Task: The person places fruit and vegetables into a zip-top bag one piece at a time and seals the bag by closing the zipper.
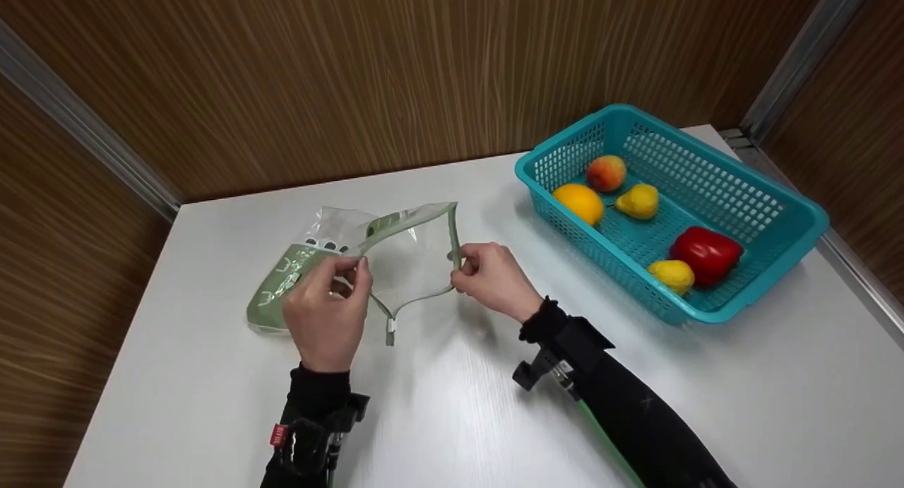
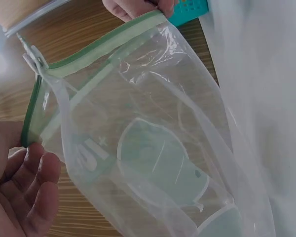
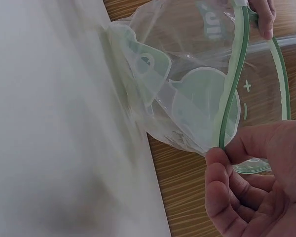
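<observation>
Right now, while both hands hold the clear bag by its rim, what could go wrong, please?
The clear bag looks thin and limp, so it might fold closed if the left hand or the right hand loses its pinch on the green rim. Also, in the head view the left hand appears close beside the green pack, so a move that way might nudge it.

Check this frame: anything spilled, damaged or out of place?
Nothing stands out: left hand and right hand hold open the clear bag; fruit and red pepper sit inside the teal basket; no spill or damage shows.
</observation>
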{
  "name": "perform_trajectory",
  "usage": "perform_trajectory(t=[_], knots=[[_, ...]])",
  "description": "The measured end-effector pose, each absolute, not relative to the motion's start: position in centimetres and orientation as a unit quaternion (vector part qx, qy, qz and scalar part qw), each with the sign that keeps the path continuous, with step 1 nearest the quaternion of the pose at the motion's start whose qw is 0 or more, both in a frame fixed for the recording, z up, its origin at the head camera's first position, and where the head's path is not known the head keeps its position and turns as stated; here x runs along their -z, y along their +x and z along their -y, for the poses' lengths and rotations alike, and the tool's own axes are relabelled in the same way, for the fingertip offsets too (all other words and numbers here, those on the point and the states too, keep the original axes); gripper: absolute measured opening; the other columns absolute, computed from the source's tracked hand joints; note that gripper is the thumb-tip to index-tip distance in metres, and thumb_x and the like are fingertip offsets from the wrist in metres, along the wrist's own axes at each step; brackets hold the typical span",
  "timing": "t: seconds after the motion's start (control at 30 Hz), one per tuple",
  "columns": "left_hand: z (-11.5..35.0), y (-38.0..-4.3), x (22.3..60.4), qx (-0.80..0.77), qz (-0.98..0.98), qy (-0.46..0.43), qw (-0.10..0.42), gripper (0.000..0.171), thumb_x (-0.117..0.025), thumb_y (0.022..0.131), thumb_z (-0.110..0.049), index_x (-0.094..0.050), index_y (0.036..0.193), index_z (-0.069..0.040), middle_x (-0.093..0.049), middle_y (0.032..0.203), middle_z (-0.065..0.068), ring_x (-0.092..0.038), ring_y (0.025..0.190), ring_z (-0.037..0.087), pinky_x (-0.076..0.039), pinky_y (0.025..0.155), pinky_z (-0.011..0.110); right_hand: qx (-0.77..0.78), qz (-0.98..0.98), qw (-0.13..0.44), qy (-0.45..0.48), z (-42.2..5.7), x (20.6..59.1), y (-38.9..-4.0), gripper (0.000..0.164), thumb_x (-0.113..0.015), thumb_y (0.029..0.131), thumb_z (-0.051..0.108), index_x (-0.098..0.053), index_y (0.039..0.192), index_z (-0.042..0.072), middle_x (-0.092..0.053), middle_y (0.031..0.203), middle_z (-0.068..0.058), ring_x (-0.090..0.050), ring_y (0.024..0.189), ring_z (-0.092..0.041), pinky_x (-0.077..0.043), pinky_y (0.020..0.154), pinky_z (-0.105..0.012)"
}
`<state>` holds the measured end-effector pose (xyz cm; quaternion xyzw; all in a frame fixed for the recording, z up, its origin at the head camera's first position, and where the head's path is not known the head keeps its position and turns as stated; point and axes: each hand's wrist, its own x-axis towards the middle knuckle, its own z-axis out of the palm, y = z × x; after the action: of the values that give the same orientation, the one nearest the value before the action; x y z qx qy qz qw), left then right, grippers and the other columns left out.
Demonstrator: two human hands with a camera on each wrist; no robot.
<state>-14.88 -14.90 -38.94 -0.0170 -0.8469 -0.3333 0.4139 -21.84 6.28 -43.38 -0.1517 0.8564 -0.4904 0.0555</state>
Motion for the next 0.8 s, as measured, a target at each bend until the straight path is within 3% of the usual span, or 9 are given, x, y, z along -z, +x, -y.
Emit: perform_trajectory(t=[0.63,0.8], knots=[[13.9,-15.1,40.1,0.312,0.859,-0.036,0.404,0.007,-0.069,0.080,-0.014,-0.068,0.073,-0.011,-0.066,0.061,-0.002,-0.061,0.051,0.009,-0.047,0.050,0.023,0.487,-0.857,0.049,-0.164,-6.2,42.6,-21.4,0.021,-0.060,0.087,0.023,-0.069,0.104,0.012,-0.064,0.064,-0.001,-0.051,0.054,-0.009,-0.040,0.054,-0.021],[14.0,-15.2,40.1,0.310,0.860,-0.031,0.403,0.007,-0.069,0.080,-0.015,-0.068,0.074,-0.011,-0.066,0.061,-0.002,-0.061,0.051,0.009,-0.047,0.050,0.023,0.468,-0.869,0.047,-0.155,-6.7,42.1,-21.4,0.028,-0.061,0.089,0.027,-0.067,0.109,0.009,-0.067,0.069,-0.003,-0.053,0.058,-0.011,-0.042,0.057,-0.022]])
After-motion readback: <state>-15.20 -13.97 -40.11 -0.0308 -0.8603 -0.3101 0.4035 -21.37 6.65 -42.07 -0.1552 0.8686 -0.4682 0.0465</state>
